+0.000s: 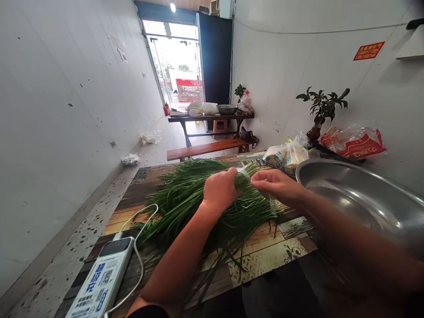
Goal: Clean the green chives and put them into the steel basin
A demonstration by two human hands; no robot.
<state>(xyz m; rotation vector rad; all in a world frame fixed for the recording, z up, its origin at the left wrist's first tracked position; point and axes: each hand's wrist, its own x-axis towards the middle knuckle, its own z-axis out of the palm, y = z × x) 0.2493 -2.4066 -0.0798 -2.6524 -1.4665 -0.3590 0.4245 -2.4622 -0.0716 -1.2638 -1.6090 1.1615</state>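
A large heap of long green garlic chives (180, 194) lies across the table in front of me. My left hand (220, 187) is wrapped round one bunch of them, near the pale stem ends. A clear plastic tie (244, 173) circles this bunch just right of that fist. With fingertips pinched together, my right hand (276, 183) holds the tie at the side of the stems. Below it, a loose strip of clear plastic (273, 206) hangs over the other chives. My left fingers are mostly hidden behind the hand and leaves.
A wide steel basin (331, 170) stands at the right. Behind it are bagged goods (286, 155), a red package (361, 143) and a potted plant (323, 106). A white power bank (102, 280) with a cable lies front left. Farther off are a bench (208, 148) and another table (179, 118).
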